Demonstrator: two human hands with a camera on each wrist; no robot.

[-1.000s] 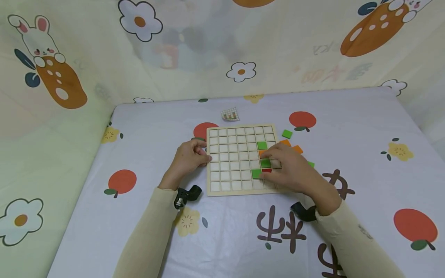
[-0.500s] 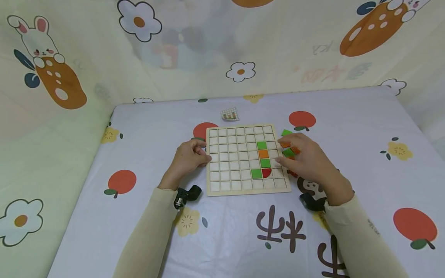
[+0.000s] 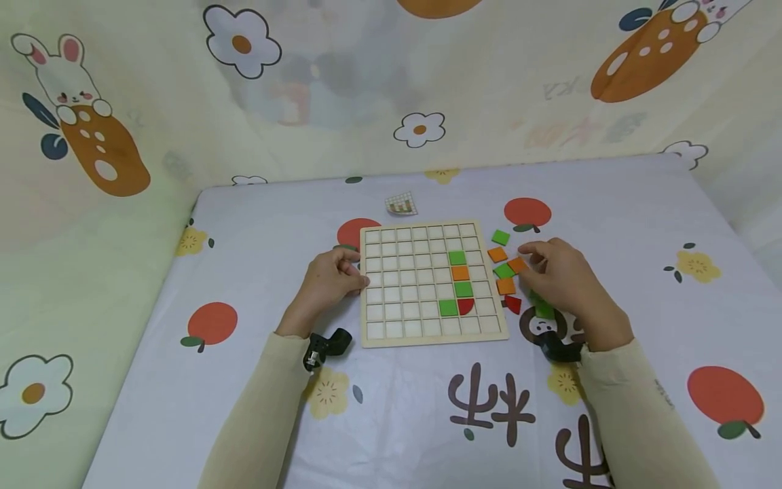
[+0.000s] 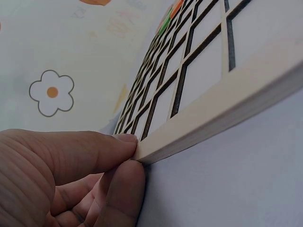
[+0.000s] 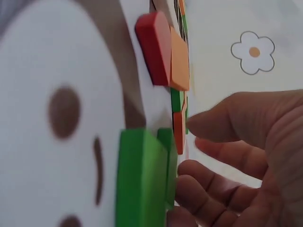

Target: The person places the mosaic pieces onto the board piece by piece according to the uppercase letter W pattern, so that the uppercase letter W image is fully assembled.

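A wooden grid board [image 3: 403,295] lies flat on the table. My left hand [image 3: 330,282] pinches its left edge, the thumb on top in the left wrist view. In the board's right part sit an orange tile [image 3: 460,273], a red rounded tile [image 3: 466,307] and several green tiles [image 3: 457,258]. My right hand [image 3: 562,275] is beside the loose tiles right of the board, its fingers loosely bent. In the right wrist view its thumb is close to an orange tile [image 5: 178,132]; whether they touch, I cannot tell. Green tiles [image 5: 142,179] lie near the other fingers.
Loose pieces beside the board include a green tile [image 3: 501,237], an orange tile [image 3: 497,254] and a red piece [image 3: 513,303]. A small card with a grid pattern [image 3: 401,204] lies behind the board. A patterned cloth backdrop [image 3: 342,149] rises at the table's far edge.
My right hand has moved right, from over the board to the loose tiles. The orange and red tiles in the board are now uncovered. My left hand stays at the board's edge.
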